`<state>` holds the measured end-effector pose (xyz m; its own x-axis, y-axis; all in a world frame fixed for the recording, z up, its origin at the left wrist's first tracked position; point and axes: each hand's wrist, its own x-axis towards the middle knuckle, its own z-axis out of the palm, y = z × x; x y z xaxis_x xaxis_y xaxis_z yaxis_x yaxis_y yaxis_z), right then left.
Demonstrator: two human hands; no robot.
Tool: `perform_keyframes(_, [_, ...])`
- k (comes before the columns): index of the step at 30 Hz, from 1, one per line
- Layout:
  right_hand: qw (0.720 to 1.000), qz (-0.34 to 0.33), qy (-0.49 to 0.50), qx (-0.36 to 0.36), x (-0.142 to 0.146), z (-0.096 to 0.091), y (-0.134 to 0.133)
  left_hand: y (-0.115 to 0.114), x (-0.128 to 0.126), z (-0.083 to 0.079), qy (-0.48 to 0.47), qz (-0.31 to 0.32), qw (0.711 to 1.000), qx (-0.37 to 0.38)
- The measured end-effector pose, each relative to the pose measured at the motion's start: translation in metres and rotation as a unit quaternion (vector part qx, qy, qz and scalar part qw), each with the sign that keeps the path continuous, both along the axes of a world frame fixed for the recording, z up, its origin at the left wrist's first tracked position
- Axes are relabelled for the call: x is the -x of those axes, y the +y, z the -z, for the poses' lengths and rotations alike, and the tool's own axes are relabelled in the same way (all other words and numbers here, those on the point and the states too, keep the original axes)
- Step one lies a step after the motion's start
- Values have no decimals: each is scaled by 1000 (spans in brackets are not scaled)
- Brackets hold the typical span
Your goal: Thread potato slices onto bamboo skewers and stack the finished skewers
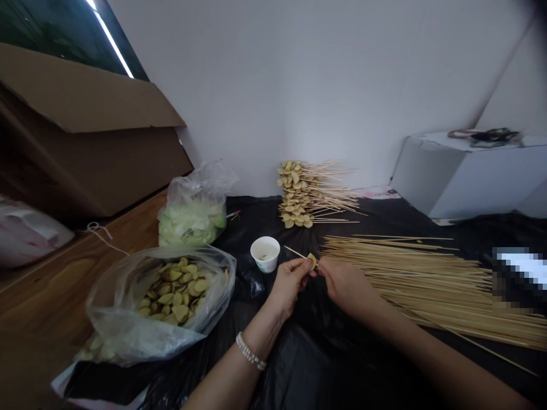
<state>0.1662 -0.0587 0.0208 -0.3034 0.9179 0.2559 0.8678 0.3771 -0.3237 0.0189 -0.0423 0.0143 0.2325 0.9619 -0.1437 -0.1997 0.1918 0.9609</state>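
Observation:
My left hand [290,280], with a beaded bracelet [250,352] on its wrist, pinches a pale yellow slice [313,261] that looks like potato. Close beside it, my right hand [342,282] is closed on a thin wooden skewer [294,251]. One end of the skewer sticks out up and to the left beyond the slice; whether it pierces the slice or lies behind it I cannot tell. Left of my hands, an open clear plastic bag [115,310] holds many similar slices [177,293]. Bare skewers [431,287] lie in a wide spread under and beyond my right forearm.
Skewered slices [294,196] are stacked against the white wall. A white paper cup [265,263] stands near my left hand. Behind the open bag is a bag of pale green pieces [192,222]. A cardboard box [94,154] is at left, a white box [453,171] at right. Black plastic sheeting [299,359] covers the work surface.

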Motion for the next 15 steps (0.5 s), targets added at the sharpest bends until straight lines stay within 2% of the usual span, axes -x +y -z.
perform_keyframes(2, [1000, -2, 14, -12, -2, 0, 2, 1, 1, -1, -44, 5, 999, 27])
perform_keyframes(4, [999, 1, 42, -29, -5, 0, 4, 4, 4, -2, -127, 18, 987, 97])
perform_keyframes(7, [993, 13, 107, -49, -10, -3, 7, 8, 10, -4, -271, 43, 931, 240])
perform_keyframes(9, [988, 12, 148, -51, -10, -6, 7, 9, 11, -4, -328, 48, 896, 296])
perform_keyframes(11, [983, 4, 177, -43, -8, -8, 5, 9, 11, -5, -352, 40, 883, 308])
perform_keyframes(15, [975, -13, 219, -8, -2, -11, 1, 8, 9, -6, -358, 14, 884, 299])
